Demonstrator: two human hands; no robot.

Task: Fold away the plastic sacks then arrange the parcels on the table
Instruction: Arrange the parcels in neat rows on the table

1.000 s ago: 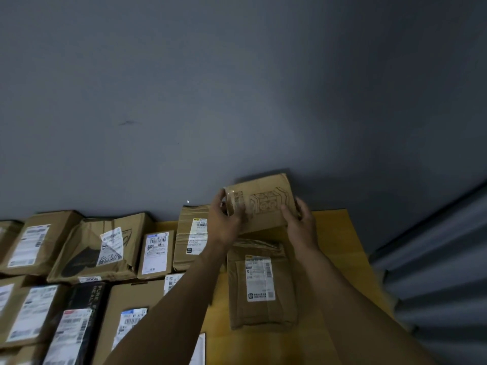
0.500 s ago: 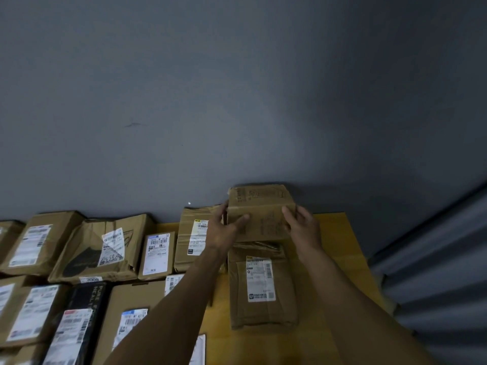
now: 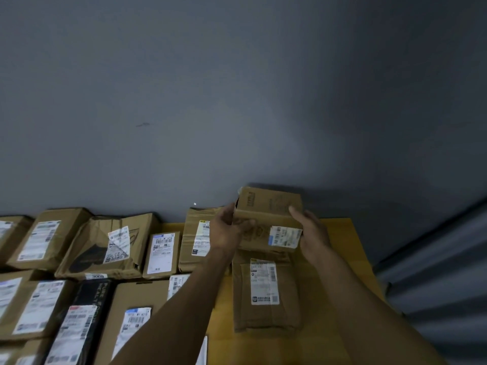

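Cardboard parcel (image 3: 268, 219) is up off the yellow table (image 3: 340, 233), at the far right end close to the grey wall (image 3: 184, 101), above the back edge of a flat parcel (image 3: 266, 291) lying label-up. Left hand (image 3: 226, 230) grips its left end with fingers curled round, right hand (image 3: 312, 233) grips the right end next to the label. Box is tilted, label side toward the camera, not yet set down. No plastic sacks in view: folding is either done or out of frame, can't tell which. Arranging looks well along: rows of parcels sit label-up, packed side by side on the left, incl. a crumpled parcel (image 3: 105, 243) and a black parcel (image 3: 79, 320). Left to do, my guess: seat this one at the right rear
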